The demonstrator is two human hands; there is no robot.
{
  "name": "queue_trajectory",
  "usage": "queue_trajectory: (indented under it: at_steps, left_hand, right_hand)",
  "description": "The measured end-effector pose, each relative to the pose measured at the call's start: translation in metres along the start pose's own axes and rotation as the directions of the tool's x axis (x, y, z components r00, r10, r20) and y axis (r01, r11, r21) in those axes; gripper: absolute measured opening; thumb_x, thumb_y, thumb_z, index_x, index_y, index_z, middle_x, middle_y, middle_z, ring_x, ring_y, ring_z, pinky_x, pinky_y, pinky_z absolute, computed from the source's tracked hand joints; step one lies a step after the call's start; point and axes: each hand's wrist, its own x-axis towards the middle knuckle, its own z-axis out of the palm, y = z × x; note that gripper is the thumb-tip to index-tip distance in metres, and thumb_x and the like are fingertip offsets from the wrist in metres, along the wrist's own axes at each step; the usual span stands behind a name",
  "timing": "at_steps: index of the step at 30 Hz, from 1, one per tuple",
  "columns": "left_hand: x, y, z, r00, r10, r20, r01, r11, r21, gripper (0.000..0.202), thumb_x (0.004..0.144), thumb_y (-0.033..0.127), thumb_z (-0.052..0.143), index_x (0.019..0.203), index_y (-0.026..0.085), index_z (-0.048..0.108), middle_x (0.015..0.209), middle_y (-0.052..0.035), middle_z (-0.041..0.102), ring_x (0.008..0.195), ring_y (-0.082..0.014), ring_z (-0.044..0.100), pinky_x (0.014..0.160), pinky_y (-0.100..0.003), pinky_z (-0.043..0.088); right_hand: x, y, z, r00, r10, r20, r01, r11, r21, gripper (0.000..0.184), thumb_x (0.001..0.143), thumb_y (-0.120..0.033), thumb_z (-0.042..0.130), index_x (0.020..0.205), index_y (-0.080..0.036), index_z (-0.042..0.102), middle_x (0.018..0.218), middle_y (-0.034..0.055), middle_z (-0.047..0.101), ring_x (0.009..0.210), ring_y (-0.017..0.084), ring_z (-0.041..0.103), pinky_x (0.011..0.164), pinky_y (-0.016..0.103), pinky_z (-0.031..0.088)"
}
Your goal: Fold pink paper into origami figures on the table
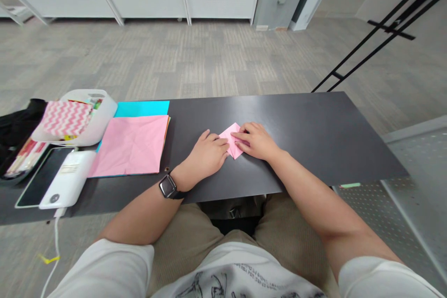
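A small folded piece of pink origami paper lies on the dark table in front of me, its creased layers forming a diamond-like shape. My left hand rests on its left edge, with the fingers stretched out flat against paper and tabletop. From the right, my right hand lies over the other edge, its fingers extended and fingertips pressing on the paper. Parts of the paper are hidden under the fingers of both hands. A black smartwatch is on my left wrist.
Left of my hands lies a stack of larger pink sheets over a cyan sheet. Farther left are a white basket, a black-screened tablet and a white power bank with a cable. A black metal frame slants behind the right side.
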Motion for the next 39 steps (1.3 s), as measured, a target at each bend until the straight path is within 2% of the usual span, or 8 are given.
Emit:
queue_trajectory:
  at_steps: [7, 18, 24, 27, 30, 32, 34, 39]
  left_hand:
    - [-0.008, 0.009, -0.002, 0.996, 0.079, 0.040, -0.080, 0.997, 0.008, 0.025, 0.102, 0.037, 0.069, 0.120, 0.023, 0.078, 0.128, -0.0091, 0.077, 0.124, -0.0313, 0.064, 0.124, -0.057, 0.037]
    - [-0.013, 0.016, -0.005, 0.983, 0.170, 0.063, -0.172, 0.985, 0.022, 0.030, 0.098, 0.039, 0.074, 0.121, 0.021, 0.077, 0.124, -0.0107, 0.077, 0.123, -0.0301, 0.065, 0.121, -0.049, 0.037]
    - [-0.013, 0.007, -0.012, 0.981, 0.186, 0.054, -0.182, 0.981, -0.071, 0.021, 0.103, 0.040, 0.067, 0.114, 0.027, 0.082, 0.125, -0.0059, 0.079, 0.125, -0.0292, 0.066, 0.127, -0.057, 0.030]
    - [-0.008, 0.000, -0.017, 0.990, 0.137, -0.008, -0.137, 0.981, -0.136, 0.023, 0.107, 0.037, 0.062, 0.115, 0.027, 0.081, 0.120, -0.0039, 0.081, 0.122, -0.0262, 0.068, 0.128, -0.055, 0.031]
    - [0.000, -0.008, -0.015, 0.995, 0.012, -0.101, -0.028, 0.987, -0.156, 0.026, 0.108, 0.034, 0.057, 0.117, 0.024, 0.079, 0.118, -0.0061, 0.080, 0.116, -0.0250, 0.068, 0.119, -0.048, 0.042]
    - [0.006, -0.014, -0.007, 0.987, -0.086, -0.135, 0.065, 0.986, -0.151, 0.026, 0.109, 0.033, 0.055, 0.116, 0.022, 0.077, 0.117, -0.0078, 0.078, 0.112, -0.0256, 0.068, 0.108, -0.045, 0.048]
    - [0.010, -0.019, 0.003, 0.975, -0.153, -0.161, 0.130, 0.981, -0.141, 0.026, 0.107, 0.034, 0.057, 0.123, 0.021, 0.074, 0.120, -0.0087, 0.075, 0.111, -0.0263, 0.066, 0.103, -0.044, 0.050]
    - [0.018, -0.024, 0.022, 0.968, -0.199, -0.155, 0.181, 0.976, -0.123, 0.031, 0.105, 0.036, 0.059, 0.129, 0.020, 0.071, 0.125, -0.0100, 0.072, 0.113, -0.0275, 0.064, 0.102, -0.044, 0.050]
  right_hand:
    - [0.000, -0.001, -0.001, 1.000, 0.005, -0.002, -0.005, 1.000, 0.011, 0.034, 0.104, -0.038, 0.065, 0.136, -0.033, 0.076, 0.113, 0.0090, 0.067, 0.107, 0.028, 0.056, 0.094, 0.046, 0.040]
    - [0.001, -0.001, -0.002, 1.000, 0.019, 0.019, -0.019, 1.000, -0.001, 0.035, 0.104, -0.040, 0.065, 0.137, -0.033, 0.076, 0.115, 0.0098, 0.066, 0.106, 0.029, 0.056, 0.094, 0.047, 0.041]
    - [0.001, -0.001, -0.003, 1.000, 0.015, 0.023, -0.015, 1.000, -0.007, 0.036, 0.105, -0.041, 0.064, 0.138, -0.031, 0.075, 0.115, 0.0099, 0.066, 0.106, 0.028, 0.056, 0.094, 0.046, 0.042]
    - [0.000, -0.001, -0.004, 0.999, 0.013, 0.031, -0.013, 1.000, 0.001, 0.037, 0.105, -0.040, 0.065, 0.141, -0.033, 0.074, 0.116, 0.0099, 0.066, 0.107, 0.028, 0.056, 0.095, 0.046, 0.042]
    - [-0.001, -0.001, -0.005, 0.999, -0.003, 0.037, 0.003, 1.000, 0.003, 0.038, 0.105, -0.038, 0.065, 0.142, -0.034, 0.073, 0.115, 0.0101, 0.065, 0.107, 0.029, 0.055, 0.094, 0.046, 0.042]
    - [-0.001, -0.002, -0.006, 0.999, -0.028, 0.040, 0.028, 1.000, 0.015, 0.037, 0.105, -0.038, 0.066, 0.140, -0.034, 0.074, 0.115, 0.0101, 0.065, 0.107, 0.029, 0.056, 0.094, 0.046, 0.043]
    - [-0.001, -0.003, -0.007, 0.997, -0.060, 0.053, 0.058, 0.998, 0.034, 0.035, 0.105, -0.038, 0.066, 0.138, -0.034, 0.076, 0.115, 0.0099, 0.066, 0.107, 0.028, 0.057, 0.095, 0.047, 0.043]
    - [-0.002, -0.005, -0.009, 0.990, -0.124, 0.070, 0.118, 0.990, 0.082, 0.029, 0.104, -0.038, 0.069, 0.130, -0.033, 0.080, 0.117, 0.0089, 0.069, 0.110, 0.028, 0.060, 0.097, 0.046, 0.044]
